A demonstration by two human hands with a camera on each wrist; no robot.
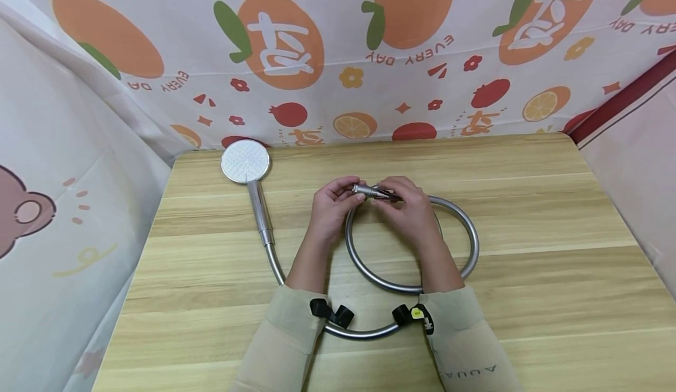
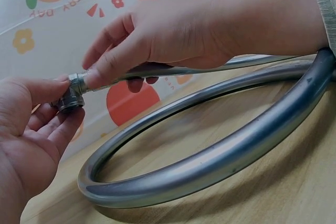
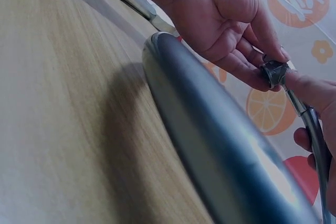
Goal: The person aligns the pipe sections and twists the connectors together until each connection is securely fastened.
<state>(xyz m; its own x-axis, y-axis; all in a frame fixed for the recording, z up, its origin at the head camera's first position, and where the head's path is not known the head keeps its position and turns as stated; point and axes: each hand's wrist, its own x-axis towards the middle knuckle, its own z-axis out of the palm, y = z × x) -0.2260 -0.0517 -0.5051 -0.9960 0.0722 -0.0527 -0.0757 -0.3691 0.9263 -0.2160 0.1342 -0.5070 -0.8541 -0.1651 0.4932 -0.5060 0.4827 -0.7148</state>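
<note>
My left hand [image 1: 328, 210] pinches a small metal fitting [image 2: 71, 98] between thumb and fingers. My right hand [image 1: 409, 210] grips the end of a grey metal shower hose [image 1: 472, 233], its thumb right at the fitting, so the two hands almost meet. In the left wrist view the fitting sits at the tip of the hose, with a wider round collar pointing down. The hose loops round on the table under the hands and runs left to a handheld shower head [image 1: 245, 161] with a white spray face turned up. Part of the hose end is hidden by the right hand's fingers.
A wood-grain table [image 1: 554, 222] lies under everything. Behind it hangs a fruit-print curtain [image 1: 338, 98], and another pale cloth [image 1: 79, 122] hangs on the left. Part of the hose passes beneath the forearms, near the black wrist cameras.
</note>
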